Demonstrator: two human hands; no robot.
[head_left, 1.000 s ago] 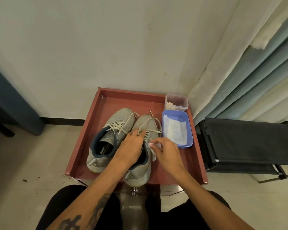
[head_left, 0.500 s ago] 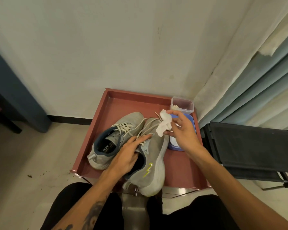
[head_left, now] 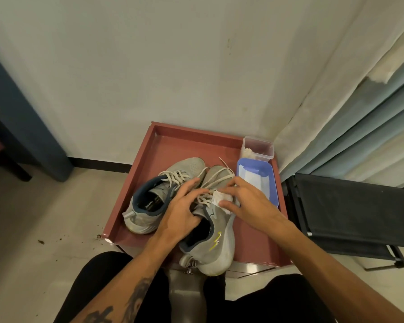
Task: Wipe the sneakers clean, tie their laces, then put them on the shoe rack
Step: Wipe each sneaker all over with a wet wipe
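**A:** Entry: what differs from half a second ago?

**B:** The wipe (head_left: 221, 198) is back on the shoe. Half a second ago the right hand (head_left: 247, 203) held it lifted off, up by the blue tub (head_left: 272, 180). Now thumb and fingers pinch it against the upper of the near sneaker (head_left: 216, 243), just beside the eyelets. That is about the same contact as one second ago.

**A:** Left hand?

**B:** The left hand (head_left: 182, 215) grips the near sneaker at its opening. Its fingers lie across the tongue, and the thumb appears tucked at the collar, though I can't see that part clearly. The shoe stays tipped onto its side, heel over the front edge of the tray (head_left: 173, 141).

**A:** The other shoe?

**B:** The far sneaker (head_left: 163, 194) sits flat in the tray, touching the near one at the toe. It has not moved across the three frames.

**A:** Laces?

**B:** The laces (head_left: 219, 176) are loose on both shoes, with the ends trailing toward the clear box (head_left: 258, 148).

**A:** Reading for the task?

**B:** My judgement is that the lift was a repositioning or refolding between strokes, not the end of wiping. We are still in step one, on the first shoe. Tying has not been started. The shoe rack (head_left: 350, 206) stands to the right of the tray with nothing on the visible shelf.

**A:** Risk?

**B:** The wipe could snag the loose laces.
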